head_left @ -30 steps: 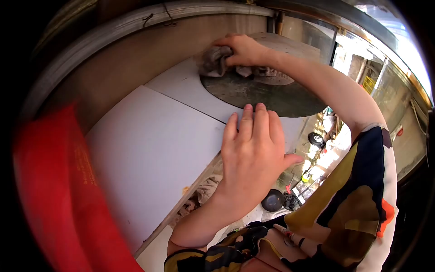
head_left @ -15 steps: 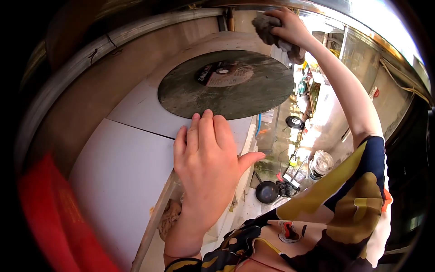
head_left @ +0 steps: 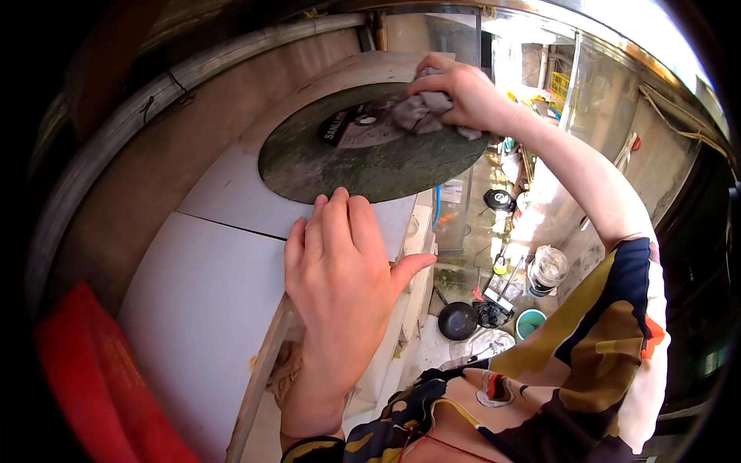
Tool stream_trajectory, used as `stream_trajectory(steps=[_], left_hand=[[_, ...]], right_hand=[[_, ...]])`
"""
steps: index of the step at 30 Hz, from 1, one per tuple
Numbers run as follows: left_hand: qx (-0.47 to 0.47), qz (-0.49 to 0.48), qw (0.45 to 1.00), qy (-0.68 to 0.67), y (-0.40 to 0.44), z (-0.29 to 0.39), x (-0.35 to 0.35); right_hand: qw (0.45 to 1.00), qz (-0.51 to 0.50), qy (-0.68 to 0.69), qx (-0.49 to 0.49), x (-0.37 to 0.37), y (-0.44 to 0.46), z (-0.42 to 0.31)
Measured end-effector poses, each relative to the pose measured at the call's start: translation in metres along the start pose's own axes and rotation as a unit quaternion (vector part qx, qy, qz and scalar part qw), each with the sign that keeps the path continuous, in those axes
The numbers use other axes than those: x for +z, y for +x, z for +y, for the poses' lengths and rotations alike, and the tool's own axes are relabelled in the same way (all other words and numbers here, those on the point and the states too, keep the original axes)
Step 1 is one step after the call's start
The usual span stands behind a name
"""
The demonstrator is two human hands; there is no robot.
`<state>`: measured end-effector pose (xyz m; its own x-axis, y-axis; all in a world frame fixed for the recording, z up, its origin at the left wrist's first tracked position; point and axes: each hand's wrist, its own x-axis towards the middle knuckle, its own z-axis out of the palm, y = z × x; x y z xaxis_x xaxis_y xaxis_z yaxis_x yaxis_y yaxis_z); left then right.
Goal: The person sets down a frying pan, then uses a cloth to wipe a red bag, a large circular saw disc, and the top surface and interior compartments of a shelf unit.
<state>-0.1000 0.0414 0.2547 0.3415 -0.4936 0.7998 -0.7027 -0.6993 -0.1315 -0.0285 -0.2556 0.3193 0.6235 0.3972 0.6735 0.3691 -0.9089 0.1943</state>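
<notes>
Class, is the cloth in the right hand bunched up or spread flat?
Bunched up: the cloth shows thick, crumpled folds under the right hand.

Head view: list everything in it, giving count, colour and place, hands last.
Disc: 1, dark green, upper middle
Cloth: 1, grey, on disc
Panels: 2, white, side by side
Red item: 1, red, lower left
Crumpled item: 1, brown, below near panel
Pan: 1, black, lower middle
Bucket: 1, teal, right of pan
Crate: 1, yellow, upper right
Wall: 1, brown, upper left
Smaller items: several, mixed colours, right; some unclear
Shirt: 1, multicoloured, lower right
Left hand: 1, bare, at disc's near edge
Right hand: 1, bare, gripping cloth
</notes>
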Motion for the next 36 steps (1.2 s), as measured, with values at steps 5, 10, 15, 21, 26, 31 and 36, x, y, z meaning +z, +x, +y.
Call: stream_trajectory(steps=[5, 10, 15, 21, 26, 31, 36], left_hand=[[0.003, 0.001, 1.000, 0.000, 0.000, 0.000, 0.000], [0.003, 0.000, 1.000, 0.012, 0.000, 0.002, 0.000], [-0.002, -0.006, 1.000, 0.011, 0.000, 0.001, 0.001], [-0.006, -0.012, 1.000, 0.004, 0.000, -0.001, -0.001], [-0.001, -0.001, 1.000, -0.007, -0.001, 0.000, 0.000], [-0.021, -0.031, 0.999, 0.021, -0.001, 0.000, -0.001], [-0.001, 0.040, 0.983, -0.178, 0.002, 0.021, -0.009]], right_hand=[[0.955, -0.077, -0.244, 0.153, -0.007, -0.025, 0.076], [0.929, 0.010, -0.297, 0.221, -0.031, -0.037, 0.091], [0.984, 0.131, -0.117, 0.042, -0.046, -0.014, 0.003], [0.998, 0.025, -0.058, -0.009, -0.018, -0.025, 0.000], [0.921, -0.097, -0.325, 0.191, -0.022, -0.049, 0.077], [0.945, 0.098, -0.277, 0.145, -0.055, -0.056, 0.044], [0.971, 0.176, -0.162, -0.019, -0.088, -0.050, -0.067]])
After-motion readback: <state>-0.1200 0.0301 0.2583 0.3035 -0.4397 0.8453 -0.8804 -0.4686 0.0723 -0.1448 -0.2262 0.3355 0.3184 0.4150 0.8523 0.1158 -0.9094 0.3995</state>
